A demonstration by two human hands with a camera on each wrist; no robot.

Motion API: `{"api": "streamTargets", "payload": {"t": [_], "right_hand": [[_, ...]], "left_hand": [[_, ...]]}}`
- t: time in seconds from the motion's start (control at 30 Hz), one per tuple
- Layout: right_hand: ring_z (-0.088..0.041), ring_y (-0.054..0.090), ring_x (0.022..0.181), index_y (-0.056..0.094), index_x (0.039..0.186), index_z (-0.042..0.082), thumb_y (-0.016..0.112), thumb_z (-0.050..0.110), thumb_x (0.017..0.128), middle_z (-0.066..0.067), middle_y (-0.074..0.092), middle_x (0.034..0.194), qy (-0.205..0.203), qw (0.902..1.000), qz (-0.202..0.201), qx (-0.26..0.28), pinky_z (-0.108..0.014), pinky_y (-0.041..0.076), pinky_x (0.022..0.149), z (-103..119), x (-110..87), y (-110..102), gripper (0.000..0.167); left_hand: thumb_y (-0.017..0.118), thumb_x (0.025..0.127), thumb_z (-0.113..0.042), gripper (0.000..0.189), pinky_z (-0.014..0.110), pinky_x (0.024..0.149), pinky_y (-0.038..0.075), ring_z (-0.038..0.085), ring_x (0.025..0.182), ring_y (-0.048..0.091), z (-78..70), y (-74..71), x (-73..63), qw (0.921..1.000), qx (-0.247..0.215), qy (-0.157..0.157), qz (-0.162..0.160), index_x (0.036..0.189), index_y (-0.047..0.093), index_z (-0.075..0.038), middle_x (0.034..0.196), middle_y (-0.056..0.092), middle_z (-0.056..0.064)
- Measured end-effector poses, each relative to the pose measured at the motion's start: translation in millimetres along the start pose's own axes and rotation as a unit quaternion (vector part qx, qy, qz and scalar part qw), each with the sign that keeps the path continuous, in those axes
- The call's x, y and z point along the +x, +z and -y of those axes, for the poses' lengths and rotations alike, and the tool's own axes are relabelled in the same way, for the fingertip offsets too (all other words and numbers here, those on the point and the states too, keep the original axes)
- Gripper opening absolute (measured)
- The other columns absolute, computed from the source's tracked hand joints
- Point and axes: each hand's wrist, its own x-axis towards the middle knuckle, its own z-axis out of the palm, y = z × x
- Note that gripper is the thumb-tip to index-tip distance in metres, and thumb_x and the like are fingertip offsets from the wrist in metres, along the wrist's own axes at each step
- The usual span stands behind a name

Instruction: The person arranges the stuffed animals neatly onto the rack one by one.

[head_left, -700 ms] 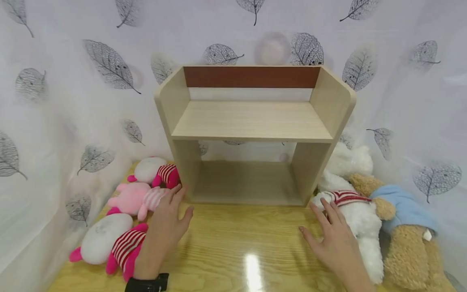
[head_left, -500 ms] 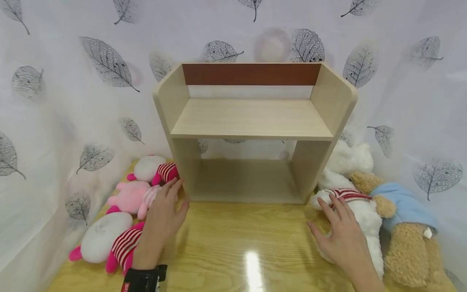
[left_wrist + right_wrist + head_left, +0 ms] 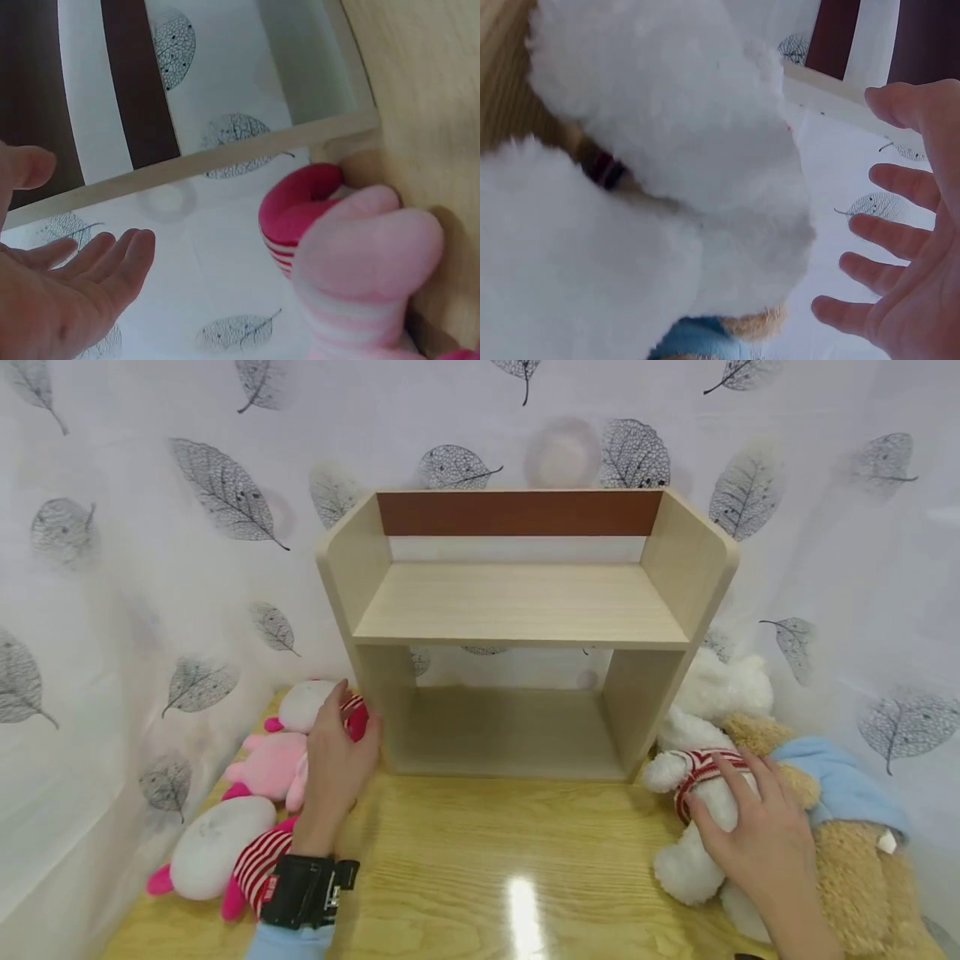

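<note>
My left hand (image 3: 341, 764) hovers over the plush toys at the left, fingers loosely bent with nothing between them. Its fingertips overlap the farthest toy, a white-headed plush (image 3: 307, 706) in a red striped shirt. Below the palm lies a pale pink plush pig (image 3: 273, 764), partly hidden; its rounded foot end (image 3: 367, 259) shows in the left wrist view. At the right, my right hand (image 3: 772, 827) spreads above a white plush toy (image 3: 705, 852) with a red and white striped garment. In the right wrist view, the fingers (image 3: 896, 232) are apart beside the white fur (image 3: 675, 97).
A two-tier wooden shelf (image 3: 517, 639) stands at the back centre of the wooden table (image 3: 480, 835). Another white-headed plush (image 3: 217, 852) lies front left. A brown teddy bear (image 3: 855, 885) in blue and another white plush (image 3: 723, 685) lie at right. A leaf-print sheet (image 3: 480, 410) hangs behind.
My left hand has moved forward from the pale pink pig toward the farthest toy. The right hand has shifted right over the white plush's body, and that toy's limbs have shifted slightly.
</note>
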Motion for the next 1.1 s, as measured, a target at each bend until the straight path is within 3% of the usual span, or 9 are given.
{"api": "streamTargets", "payload": {"t": [0.13, 0.27, 0.4, 0.57, 0.73, 0.93, 1.1], "right_hand": [[-0.061, 0.045, 0.127, 0.061, 0.135, 0.004, 0.08, 0.027, 0.077, -0.032, 0.055, 0.136, 0.038, 0.9983, 0.037, -0.025, -0.083, 0.035, 0.085, -8.4, 1.7, -3.9, 0.065], [-0.06, 0.042, 0.127, 0.055, 0.141, 0.002, 0.081, 0.03, 0.08, -0.036, 0.049, 0.14, 0.066, 0.9924, 0.098, -0.034, -0.082, 0.033, 0.089, -15.7, 0.0, -5.7, 0.071], [-0.065, 0.036, 0.126, 0.052, 0.141, -0.002, 0.08, 0.032, 0.084, -0.042, 0.043, 0.14, 0.064, 0.9877, 0.141, -0.022, -0.081, 0.028, 0.095, -23.5, 0.0, -4.0, 0.072], [-0.069, 0.033, 0.124, 0.053, 0.136, -0.006, 0.081, 0.029, 0.083, -0.046, 0.042, 0.137, 0.044, 0.9887, 0.143, -0.002, -0.079, 0.025, 0.098, -30.2, 0.5, 2.2, 0.069], [-0.067, 0.033, 0.126, 0.051, 0.138, -0.004, 0.08, 0.033, 0.084, -0.045, 0.039, 0.141, 0.06, 0.9843, 0.163, -0.032, -0.081, 0.031, 0.092, -30.9, -0.2, 3.2, 0.072], [-0.065, 0.034, 0.126, 0.048, 0.144, 0.001, 0.079, 0.043, 0.085, -0.04, 0.037, 0.144, 0.075, 0.9734, 0.205, -0.069, -0.082, 0.04, 0.076, -27.6, 2.7, 4.0, 0.079], [-0.066, 0.032, 0.126, 0.042, 0.152, 0.007, 0.075, 0.058, 0.084, -0.039, 0.032, 0.147, 0.094, 0.9577, 0.255, -0.093, -0.084, 0.037, 0.075, -25.4, 8.5, 8.9, 0.091]], "left_hand": [[0.064, 0.097, -0.02, 0.059, 0.052, 0.101, 0.053, 0.039, 0.124, 0.064, -3.2, 1.3, 11.2, 0.9993, -0.036, -0.014, 0.005, 0.149, 0.045, -0.001, 0.144, 0.057, 0.023], [0.062, 0.099, -0.02, 0.053, 0.051, 0.097, 0.056, 0.04, 0.119, 0.068, -5.2, 3.1, 21.4, 0.9986, -0.052, -0.012, 0.007, 0.148, 0.049, -0.005, 0.143, 0.058, 0.022], [0.059, 0.1, -0.026, 0.042, 0.05, 0.093, 0.058, 0.036, 0.113, 0.071, -3.7, 7.6, 29.5, 0.9993, -0.037, -0.005, -0.001, 0.139, 0.058, -0.01, 0.138, 0.064, 0.018], [0.06, 0.099, -0.025, 0.032, 0.053, 0.086, 0.058, 0.038, 0.103, 0.074, -2.0, 13.5, 35.0, 0.9995, -0.021, 0.005, -0.022, 0.125, 0.064, -0.006, 0.122, 0.072, 0.023], [0.062, 0.098, -0.023, 0.027, 0.049, 0.067, 0.053, 0.04, 0.079, 0.071, -0.3, 20.4, 39.6, 0.9988, 0.004, 0.022, -0.043, 0.116, 0.066, -0.003, 0.1, 0.075, 0.025], [0.064, 0.097, -0.021, 0.021, 0.054, 0.066, 0.047, 0.046, 0.072, 0.063, 4.2, 24.0, 41.6, 0.9974, 0.032, 0.034, -0.055, 0.098, 0.065, 0.0, 0.084, 0.071, 0.026], [0.064, 0.096, -0.018, 0.022, 0.055, 0.064, 0.047, 0.046, 0.069, 0.06, 5.8, 25.0, 40.8, 0.9969, 0.038, 0.041, -0.054, 0.085, 0.059, 0.0, 0.072, 0.064, 0.023]]}}
